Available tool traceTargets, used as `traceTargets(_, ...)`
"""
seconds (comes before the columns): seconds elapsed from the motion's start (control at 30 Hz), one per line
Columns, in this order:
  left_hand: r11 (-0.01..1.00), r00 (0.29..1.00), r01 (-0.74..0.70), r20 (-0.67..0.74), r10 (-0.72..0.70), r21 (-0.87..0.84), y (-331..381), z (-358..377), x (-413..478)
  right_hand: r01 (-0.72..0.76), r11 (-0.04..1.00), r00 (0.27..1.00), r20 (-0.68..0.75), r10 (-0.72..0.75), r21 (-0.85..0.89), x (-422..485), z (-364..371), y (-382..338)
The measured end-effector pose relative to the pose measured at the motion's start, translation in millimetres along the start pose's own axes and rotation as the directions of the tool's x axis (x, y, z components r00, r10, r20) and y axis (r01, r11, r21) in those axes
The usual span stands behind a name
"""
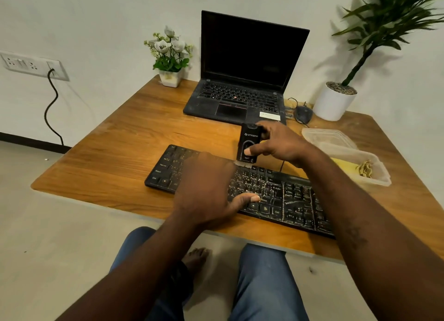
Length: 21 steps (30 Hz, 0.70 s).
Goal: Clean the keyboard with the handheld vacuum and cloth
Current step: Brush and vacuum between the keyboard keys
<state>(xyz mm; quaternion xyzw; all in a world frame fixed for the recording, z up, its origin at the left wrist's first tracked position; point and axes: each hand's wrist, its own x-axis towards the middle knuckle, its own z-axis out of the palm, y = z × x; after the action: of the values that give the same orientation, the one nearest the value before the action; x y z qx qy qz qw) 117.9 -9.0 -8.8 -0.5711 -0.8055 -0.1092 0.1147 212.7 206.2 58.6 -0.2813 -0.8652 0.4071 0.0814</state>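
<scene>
A black keyboard, streaked with pale dust, lies slantwise on the wooden desk. My right hand grips a small black handheld vacuum upright, thumb on its front, with the brush end touching the keyboard's top row. My left hand rests flat over the middle keys, thumb stretched toward the lower keys. No cloth is visible.
An open black laptop stands at the back of the desk beside a mouse. A flower pot sits back left and a tall potted plant back right. Two clear plastic containers lie to the right of the keyboard.
</scene>
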Motion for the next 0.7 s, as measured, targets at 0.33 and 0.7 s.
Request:
traceTargets(0.33,1.0,1.0,-0.003,-0.02,0.003,-0.024,-0.8,2.8,0.2,-0.123,0.986,0.991,-0.065,0.117,-0.111,-54.6,-68.0,34.0)
traceTargets(0.7,1.0,1.0,0.016,-0.005,-0.016,-0.016,1.9,-1.8,-3.2,-0.015,0.986,0.99,-0.137,-0.008,-0.168,-37.9,-16.4,3.8)
